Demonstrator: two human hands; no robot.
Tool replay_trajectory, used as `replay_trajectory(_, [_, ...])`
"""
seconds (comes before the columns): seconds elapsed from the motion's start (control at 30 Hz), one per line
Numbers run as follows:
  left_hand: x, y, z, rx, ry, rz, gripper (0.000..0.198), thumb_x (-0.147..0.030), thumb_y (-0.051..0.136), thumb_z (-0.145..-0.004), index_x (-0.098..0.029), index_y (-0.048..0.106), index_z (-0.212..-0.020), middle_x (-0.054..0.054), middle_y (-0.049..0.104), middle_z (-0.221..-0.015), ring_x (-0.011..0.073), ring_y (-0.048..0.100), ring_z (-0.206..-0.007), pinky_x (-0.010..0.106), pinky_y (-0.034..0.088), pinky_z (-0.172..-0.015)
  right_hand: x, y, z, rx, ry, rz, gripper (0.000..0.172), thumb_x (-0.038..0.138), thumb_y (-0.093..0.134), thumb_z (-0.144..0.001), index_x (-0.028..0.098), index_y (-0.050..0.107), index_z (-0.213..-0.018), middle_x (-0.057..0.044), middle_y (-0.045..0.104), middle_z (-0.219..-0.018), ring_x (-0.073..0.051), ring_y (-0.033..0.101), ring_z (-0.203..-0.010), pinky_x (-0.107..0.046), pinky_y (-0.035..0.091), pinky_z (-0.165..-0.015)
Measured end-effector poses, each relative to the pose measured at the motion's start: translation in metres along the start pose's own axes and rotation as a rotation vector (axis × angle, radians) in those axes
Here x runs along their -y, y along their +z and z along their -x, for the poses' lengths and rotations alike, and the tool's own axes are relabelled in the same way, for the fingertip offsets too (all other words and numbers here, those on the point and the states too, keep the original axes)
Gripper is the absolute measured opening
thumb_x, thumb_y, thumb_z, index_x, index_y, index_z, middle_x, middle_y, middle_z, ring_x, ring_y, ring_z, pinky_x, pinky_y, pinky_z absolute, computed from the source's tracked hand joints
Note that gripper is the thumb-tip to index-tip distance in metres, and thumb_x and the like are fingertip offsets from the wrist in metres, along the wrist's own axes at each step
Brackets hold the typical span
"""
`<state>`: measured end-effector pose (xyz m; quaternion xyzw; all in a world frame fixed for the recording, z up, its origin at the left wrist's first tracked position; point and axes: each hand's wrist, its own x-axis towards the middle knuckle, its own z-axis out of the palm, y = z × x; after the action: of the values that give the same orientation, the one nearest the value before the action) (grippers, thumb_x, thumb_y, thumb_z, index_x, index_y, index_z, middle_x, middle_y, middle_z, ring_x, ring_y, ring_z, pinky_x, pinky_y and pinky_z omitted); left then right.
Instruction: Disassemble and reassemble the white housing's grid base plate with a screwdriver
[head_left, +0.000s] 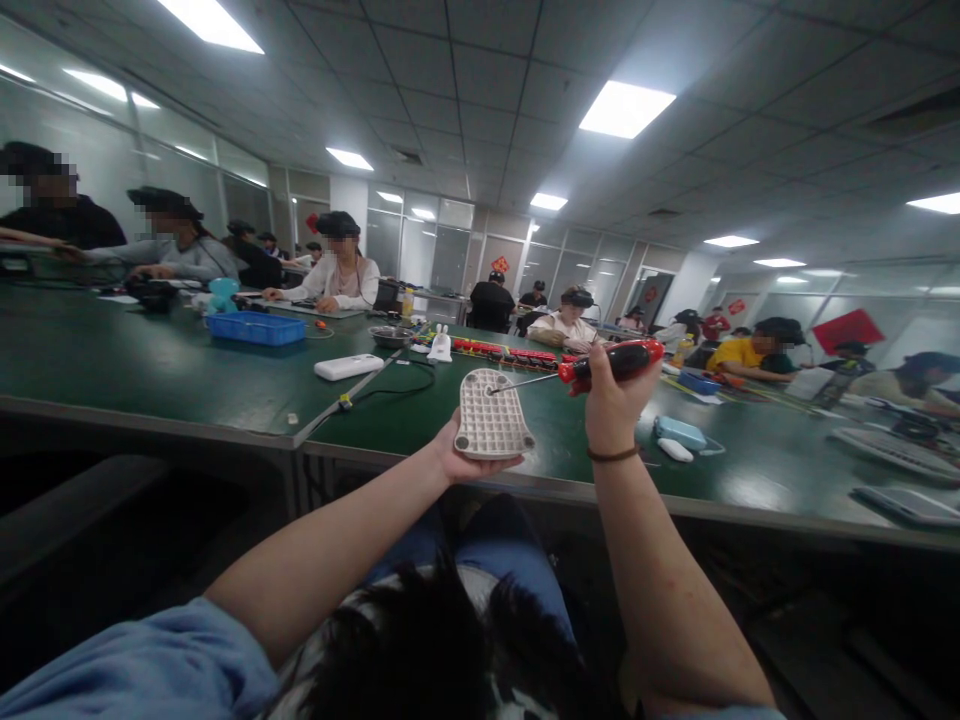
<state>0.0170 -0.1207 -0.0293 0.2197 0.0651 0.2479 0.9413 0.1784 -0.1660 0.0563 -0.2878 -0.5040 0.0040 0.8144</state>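
Note:
My left hand point(466, 458) is closed on the lower end of a white plastic base point(493, 415), which has a ribbed grid underside and round dark pads at its corners. The base is held up above the front edge of the table. In my right hand point(616, 400) is a screwdriver point(611, 365) with a red and black handle, gripped with the fingers wrapped round it. Its thin shaft points left, and the tip is at a hole near the top of the grid. Whether a screw sits in that hole is too small to tell.
The green table point(390, 400) holds a white box-like device point(348, 367), a blue tray point(255, 328), a metal bowl point(391, 337) and a row of red parts point(510, 354). On the right are a light blue case point(679, 433) and a white mouse-shaped object point(676, 452). Several people sit around.

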Motion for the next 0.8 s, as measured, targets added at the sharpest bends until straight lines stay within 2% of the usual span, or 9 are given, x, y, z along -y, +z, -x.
replay_trajectory(0.27, [0.002,-0.004,-0.001,-0.017,0.005,-0.018,0.038,-0.042,0.041,-0.077,-0.014,0.053,-0.100,0.011,0.062,-0.098,0.0299,0.055,-0.097,0.047,0.042,-0.081,-0.014,-0.007,-0.003,-0.080,0.065,-0.013,0.043,0.038,0.063,-0.065,0.021,0.032,-0.089,0.002,0.046,-0.075,-0.011,0.052,-0.049,-0.029,0.050,-0.045])
replay_trajectory(0.47, [0.001,-0.003,-0.002,-0.009,0.018,-0.053,0.036,-0.039,0.041,-0.077,-0.015,0.051,-0.102,0.010,0.062,-0.098,0.0279,0.054,-0.098,0.046,0.040,-0.083,-0.017,-0.006,-0.002,-0.100,0.102,-0.097,0.046,0.037,0.064,-0.064,0.020,0.032,-0.092,0.002,0.048,-0.076,-0.008,0.049,-0.042,-0.024,0.048,-0.036])
replay_trajectory(0.57, [0.001,-0.005,-0.002,-0.009,0.030,-0.097,0.037,-0.040,0.043,-0.075,-0.015,0.050,-0.101,0.009,0.062,-0.097,0.0270,0.054,-0.097,0.046,0.040,-0.083,-0.018,-0.007,-0.002,-0.149,0.114,-0.118,0.045,0.037,0.064,-0.063,0.021,0.031,-0.089,0.004,0.048,-0.071,-0.009,0.049,-0.040,-0.023,0.048,-0.035])
replay_trajectory(0.67, [-0.003,-0.006,-0.004,-0.033,0.046,-0.179,0.040,-0.045,0.045,-0.072,-0.015,0.051,-0.099,0.009,0.062,-0.094,0.0260,0.055,-0.095,0.046,0.040,-0.082,-0.026,-0.013,-0.007,-0.207,0.111,-0.135,0.045,0.036,0.063,-0.064,0.022,0.030,-0.092,0.004,0.052,-0.074,-0.009,0.052,-0.042,-0.023,0.049,-0.037])
replay_trajectory(0.73, [-0.007,-0.006,-0.008,-0.063,0.055,-0.263,0.046,-0.050,0.045,-0.069,-0.015,0.052,-0.098,0.009,0.062,-0.093,0.0266,0.056,-0.092,0.046,0.041,-0.081,-0.039,-0.018,-0.013,-0.256,0.180,-0.142,0.045,0.035,0.062,-0.066,0.023,0.030,-0.095,0.003,0.053,-0.079,-0.009,0.054,-0.044,-0.022,0.050,-0.039])
replay_trajectory(0.8, [-0.013,-0.004,-0.015,-0.095,0.070,-0.368,0.052,-0.056,0.043,-0.068,-0.014,0.053,-0.098,0.010,0.062,-0.092,0.0275,0.057,-0.089,0.047,0.042,-0.078,-0.057,-0.024,-0.017,-0.301,0.320,-0.137,0.043,0.034,0.060,-0.070,0.024,0.028,-0.098,0.004,0.054,-0.079,-0.009,0.055,-0.045,-0.022,0.051,-0.042])
